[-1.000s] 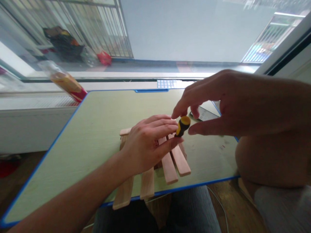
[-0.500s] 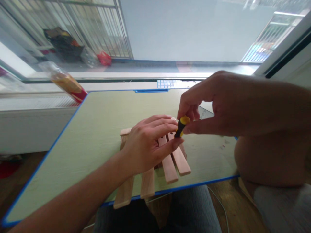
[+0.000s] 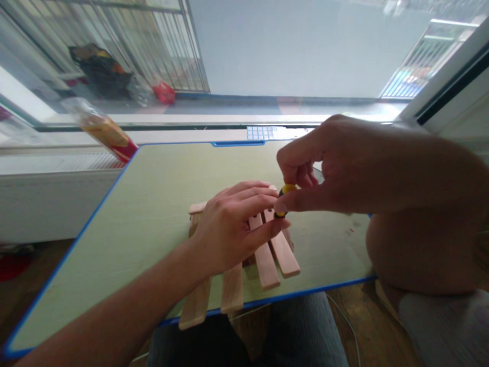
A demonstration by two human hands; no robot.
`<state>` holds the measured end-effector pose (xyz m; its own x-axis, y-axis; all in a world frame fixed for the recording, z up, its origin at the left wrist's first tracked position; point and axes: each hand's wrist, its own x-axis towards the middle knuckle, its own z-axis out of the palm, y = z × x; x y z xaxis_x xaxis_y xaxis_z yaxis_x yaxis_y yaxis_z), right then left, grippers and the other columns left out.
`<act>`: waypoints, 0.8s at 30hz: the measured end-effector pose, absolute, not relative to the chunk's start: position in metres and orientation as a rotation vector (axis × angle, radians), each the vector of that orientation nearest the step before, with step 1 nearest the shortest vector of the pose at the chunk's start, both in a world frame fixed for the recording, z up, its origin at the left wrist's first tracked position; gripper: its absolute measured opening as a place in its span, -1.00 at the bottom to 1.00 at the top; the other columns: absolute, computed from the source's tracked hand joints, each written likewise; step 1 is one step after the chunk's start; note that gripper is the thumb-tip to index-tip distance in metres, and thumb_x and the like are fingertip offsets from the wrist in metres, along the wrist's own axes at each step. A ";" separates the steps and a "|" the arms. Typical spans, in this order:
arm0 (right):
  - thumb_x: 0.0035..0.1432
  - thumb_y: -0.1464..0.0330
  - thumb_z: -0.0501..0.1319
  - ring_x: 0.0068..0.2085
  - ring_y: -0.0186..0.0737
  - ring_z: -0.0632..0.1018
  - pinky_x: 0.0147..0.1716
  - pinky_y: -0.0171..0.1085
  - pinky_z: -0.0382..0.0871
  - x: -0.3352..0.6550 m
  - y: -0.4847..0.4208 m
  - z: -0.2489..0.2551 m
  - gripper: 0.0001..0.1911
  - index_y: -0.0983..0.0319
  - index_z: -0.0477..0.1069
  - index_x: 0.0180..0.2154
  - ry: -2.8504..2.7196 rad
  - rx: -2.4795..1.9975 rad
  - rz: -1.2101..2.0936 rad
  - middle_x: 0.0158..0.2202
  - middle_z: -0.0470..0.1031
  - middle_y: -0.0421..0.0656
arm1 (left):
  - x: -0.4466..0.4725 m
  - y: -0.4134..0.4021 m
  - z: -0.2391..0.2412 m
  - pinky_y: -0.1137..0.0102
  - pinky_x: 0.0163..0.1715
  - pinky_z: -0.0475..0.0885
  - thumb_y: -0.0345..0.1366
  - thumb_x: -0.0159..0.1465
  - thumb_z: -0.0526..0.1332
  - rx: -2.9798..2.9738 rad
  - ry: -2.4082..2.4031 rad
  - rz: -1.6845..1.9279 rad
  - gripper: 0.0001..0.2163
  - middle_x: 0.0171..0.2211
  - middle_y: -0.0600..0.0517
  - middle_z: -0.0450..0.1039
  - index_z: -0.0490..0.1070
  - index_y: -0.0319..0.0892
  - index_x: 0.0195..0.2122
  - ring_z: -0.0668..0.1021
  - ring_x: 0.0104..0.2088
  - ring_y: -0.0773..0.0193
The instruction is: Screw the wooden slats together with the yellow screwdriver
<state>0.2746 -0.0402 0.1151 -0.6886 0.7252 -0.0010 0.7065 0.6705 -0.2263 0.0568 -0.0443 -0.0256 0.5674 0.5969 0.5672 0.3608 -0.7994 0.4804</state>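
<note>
A wooden slatted piece, like a small xylophone [image 3: 266, 267], lies near the front edge of the table. Its pale bars differ in length, and dark holes or screw heads show at their upper ends. My left hand [image 3: 229, 219] rests flat across the bars, fingers stretched and thumb apart. Between that thumb and forefinger stands a short yellow-and-black screwdriver [image 3: 289, 188], its tip hidden. My right hand [image 3: 336, 165] pinches the screwdriver's handle from the right, thumb on the near side and fingers curled behind.
The table [image 3: 160, 183] has a blue rim and stands against a window sill. A bottle-like package with a red end [image 3: 110, 135] leans at its left back corner. A gridded sheet [image 3: 262, 132] lies on the sill. A bare knee [image 3: 405, 250] is at the right.
My right hand has shifted slightly left, and its thumb has rolled across the screwdriver's handle, covering more of it. My left hand and the wooden xylophone have stayed put.
</note>
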 end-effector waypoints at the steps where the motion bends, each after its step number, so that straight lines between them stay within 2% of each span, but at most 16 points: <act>1: 0.25 0.10 0.36 -0.54 -0.42 0.29 -0.57 -0.25 0.06 0.275 -0.040 0.115 -0.63 0.18 0.44 -0.48 -2.788 -1.204 0.321 -0.57 0.42 -0.32 | 0.057 -0.045 -0.026 0.15 0.27 0.47 -0.18 0.35 0.41 2.488 0.791 1.076 -0.86 -0.01 0.02 0.70 0.60 -0.08 -0.13 0.62 0.17 0.12; 6: 0.29 0.08 0.33 -0.57 -0.41 0.23 -0.63 -0.24 0.01 0.274 -0.040 0.115 -0.56 0.17 0.37 -0.53 -2.781 -1.178 0.328 -0.60 0.34 -0.33 | 0.056 -0.046 -0.028 0.18 0.24 0.50 -0.18 0.33 0.43 2.435 0.814 1.101 -0.80 0.03 0.02 0.67 0.58 -0.07 -0.06 0.62 0.17 0.14; 12: 0.27 0.04 0.33 -0.58 -0.42 0.26 -0.63 -0.25 -0.01 0.273 -0.039 0.116 -0.53 0.18 0.37 -0.55 -2.775 -1.199 0.361 -0.63 0.31 -0.33 | 0.058 -0.045 -0.027 0.16 0.25 0.50 -0.24 0.34 0.43 2.390 0.775 1.120 -0.88 0.01 0.00 0.68 0.60 -0.09 -0.14 0.63 0.16 0.13; 14: 0.26 0.01 0.33 -0.57 -0.41 0.33 -0.62 -0.26 0.06 0.273 -0.039 0.117 -0.56 0.17 0.47 -0.50 -2.753 -1.234 0.417 -0.60 0.40 -0.32 | 0.058 -0.045 -0.027 0.14 0.25 0.51 -0.24 0.34 0.43 2.373 0.760 1.128 -0.89 0.00 -0.01 0.69 0.60 -0.09 -0.15 0.64 0.15 0.12; 17: 0.25 -0.01 0.34 -0.50 -0.37 0.47 -0.53 -0.27 0.25 0.278 -0.040 0.120 -0.65 0.11 0.64 -0.31 -2.704 -1.237 0.457 -0.45 0.58 -0.29 | 0.057 -0.045 -0.028 0.14 0.25 0.51 -0.24 0.34 0.43 2.369 0.758 1.139 -0.86 0.02 -0.02 0.69 0.62 -0.09 -0.11 0.64 0.15 0.12; 19: 0.25 0.01 0.35 -0.42 -0.32 0.55 -0.46 -0.27 0.35 0.282 -0.041 0.121 -0.71 0.04 0.68 -0.19 -2.705 -1.186 0.443 -0.35 0.66 -0.28 | 0.056 -0.044 -0.030 0.15 0.26 0.51 -0.24 0.34 0.43 2.381 0.749 1.141 -0.84 0.03 -0.02 0.69 0.63 -0.10 -0.08 0.64 0.16 0.12; 22: 0.27 0.15 0.35 -0.30 -0.25 0.61 -0.32 -0.25 0.44 0.286 -0.042 0.121 -0.81 -0.01 0.69 -0.12 -2.761 -1.099 0.427 -0.22 0.71 -0.28 | 0.055 -0.043 -0.031 0.15 0.27 0.50 -0.25 0.33 0.44 2.401 0.725 1.146 -0.83 -0.01 -0.02 0.71 0.63 -0.10 -0.08 0.64 0.16 0.12; 24: 0.27 0.28 0.33 -0.29 -0.25 0.61 -0.28 -0.25 0.44 0.287 -0.042 0.120 -0.83 0.00 0.70 -0.15 -2.790 -1.062 0.401 -0.20 0.72 -0.29 | 0.055 -0.042 -0.032 0.15 0.27 0.50 -0.26 0.33 0.45 2.411 0.722 1.154 -0.83 -0.01 -0.01 0.71 0.63 -0.10 -0.08 0.64 0.15 0.13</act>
